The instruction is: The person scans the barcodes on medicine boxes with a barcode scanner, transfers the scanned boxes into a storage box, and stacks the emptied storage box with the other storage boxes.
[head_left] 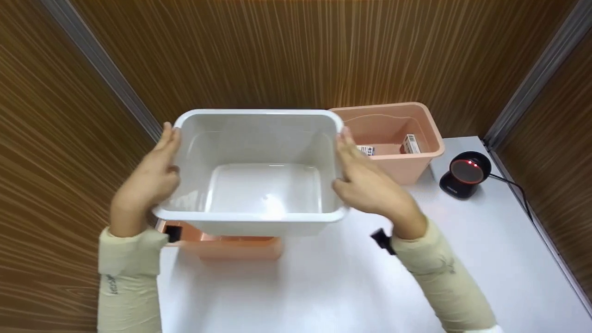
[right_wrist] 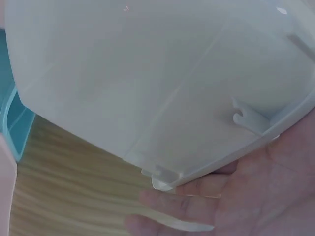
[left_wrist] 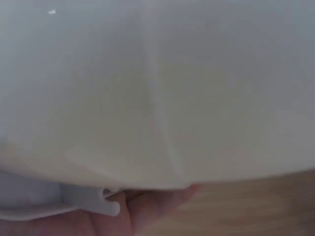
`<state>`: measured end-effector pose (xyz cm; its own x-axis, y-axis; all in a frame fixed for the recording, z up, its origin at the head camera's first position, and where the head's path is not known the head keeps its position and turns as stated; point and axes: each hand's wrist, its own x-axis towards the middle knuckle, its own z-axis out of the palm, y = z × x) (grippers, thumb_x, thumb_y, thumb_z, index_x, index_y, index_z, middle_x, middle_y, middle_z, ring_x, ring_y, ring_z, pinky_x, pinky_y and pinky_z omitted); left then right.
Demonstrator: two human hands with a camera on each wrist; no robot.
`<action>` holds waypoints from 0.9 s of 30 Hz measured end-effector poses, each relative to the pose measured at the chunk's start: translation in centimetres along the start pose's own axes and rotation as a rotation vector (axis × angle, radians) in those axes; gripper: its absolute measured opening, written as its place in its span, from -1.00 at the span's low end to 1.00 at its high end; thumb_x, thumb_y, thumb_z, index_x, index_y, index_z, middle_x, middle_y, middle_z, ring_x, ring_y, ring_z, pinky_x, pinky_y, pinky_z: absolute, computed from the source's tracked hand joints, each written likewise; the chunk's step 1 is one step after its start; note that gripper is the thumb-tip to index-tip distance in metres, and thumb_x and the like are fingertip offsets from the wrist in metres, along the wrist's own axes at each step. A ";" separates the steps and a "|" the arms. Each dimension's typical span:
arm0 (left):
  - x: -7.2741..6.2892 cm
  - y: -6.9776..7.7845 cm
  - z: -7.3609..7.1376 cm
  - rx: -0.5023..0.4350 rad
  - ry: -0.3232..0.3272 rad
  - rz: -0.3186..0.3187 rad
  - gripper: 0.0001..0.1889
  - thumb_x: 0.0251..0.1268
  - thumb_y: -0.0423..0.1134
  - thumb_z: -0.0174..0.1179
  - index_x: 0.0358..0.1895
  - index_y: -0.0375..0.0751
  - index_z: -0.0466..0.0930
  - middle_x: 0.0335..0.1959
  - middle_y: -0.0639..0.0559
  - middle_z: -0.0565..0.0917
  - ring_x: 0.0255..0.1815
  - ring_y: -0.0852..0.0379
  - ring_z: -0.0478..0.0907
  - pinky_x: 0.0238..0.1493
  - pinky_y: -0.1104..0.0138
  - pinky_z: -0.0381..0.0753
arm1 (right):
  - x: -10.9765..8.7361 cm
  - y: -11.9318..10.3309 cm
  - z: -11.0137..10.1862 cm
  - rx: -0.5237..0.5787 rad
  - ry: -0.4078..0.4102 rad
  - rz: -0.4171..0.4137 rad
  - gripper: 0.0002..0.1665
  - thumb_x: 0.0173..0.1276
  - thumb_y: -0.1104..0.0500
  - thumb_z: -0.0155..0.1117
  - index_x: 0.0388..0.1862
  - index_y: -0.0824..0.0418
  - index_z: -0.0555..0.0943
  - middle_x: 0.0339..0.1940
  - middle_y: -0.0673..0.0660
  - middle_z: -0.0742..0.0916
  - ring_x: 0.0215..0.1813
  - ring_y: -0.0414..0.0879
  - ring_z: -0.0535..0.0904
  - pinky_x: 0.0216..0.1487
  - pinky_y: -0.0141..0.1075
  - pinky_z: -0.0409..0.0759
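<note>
A white plastic bin [head_left: 263, 189] is raised over the table, its inside facing me. My left hand [head_left: 150, 173] grips the rim at its left end, thumb on the inner side. At the right end my right hand [head_left: 367, 180] grips the rim in the same way. The bin's outer wall [left_wrist: 157, 98] fills most of the left wrist view, with fingers [left_wrist: 152, 209] under its edge. In the right wrist view, the palm and fingers [right_wrist: 256, 196] lie along the rim beside small moulded hooks [right_wrist: 248, 118].
A pink bin [head_left: 402, 169] holding small boxes [head_left: 410, 144] stands at the back right. Another pink bin [head_left: 231, 249] is partly hidden below the white one. A blue bin [right_wrist: 17, 128] shows in the right wrist view. A black scanner [head_left: 465, 175] with a cable stands at the right.
</note>
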<state>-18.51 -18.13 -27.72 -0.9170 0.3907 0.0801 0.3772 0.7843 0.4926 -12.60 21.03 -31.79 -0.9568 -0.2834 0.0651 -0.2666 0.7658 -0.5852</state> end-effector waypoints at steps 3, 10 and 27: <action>-0.1 -1.9 -1.0 0.014 -0.004 0.001 -0.19 0.25 -0.62 -0.11 0.57 -0.45 -0.24 0.60 -0.26 -0.38 0.60 -0.26 -0.33 0.52 0.06 -0.33 | 1.3 -1.2 1.3 -0.013 -0.004 0.001 0.06 0.37 0.12 0.10 0.64 0.30 -0.25 0.64 0.19 -0.27 0.63 0.07 -0.27 0.55 -0.05 -0.16; -1.0 -6.0 -3.2 0.038 0.001 -0.044 -0.23 0.26 -0.62 -0.13 0.56 -0.48 -0.17 0.60 -0.32 -0.29 0.59 -0.29 -0.29 0.52 0.03 -0.31 | 4.3 -4.0 4.6 -0.037 -0.037 0.027 0.02 0.40 0.05 0.04 0.65 0.30 -0.20 0.66 0.19 -0.22 0.63 0.12 -0.15 0.54 -0.01 -0.05; -3.6 -10.4 -2.1 0.033 0.045 -0.103 -0.29 0.29 -0.62 -0.14 0.54 -0.54 -0.07 0.60 -0.34 -0.16 0.57 -0.35 -0.18 0.52 -0.01 -0.23 | 4.9 -6.3 9.3 -0.095 -0.103 0.067 -0.01 0.43 -0.02 -0.02 0.67 0.26 -0.17 0.67 0.16 -0.20 0.60 0.25 -0.03 0.36 0.37 0.12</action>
<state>-19.41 -28.71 -31.32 -0.9558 0.2856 0.0694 0.2837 0.8348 0.4718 -14.50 9.48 -35.35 -0.9571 -0.2840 -0.0572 -0.2173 0.8345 -0.5064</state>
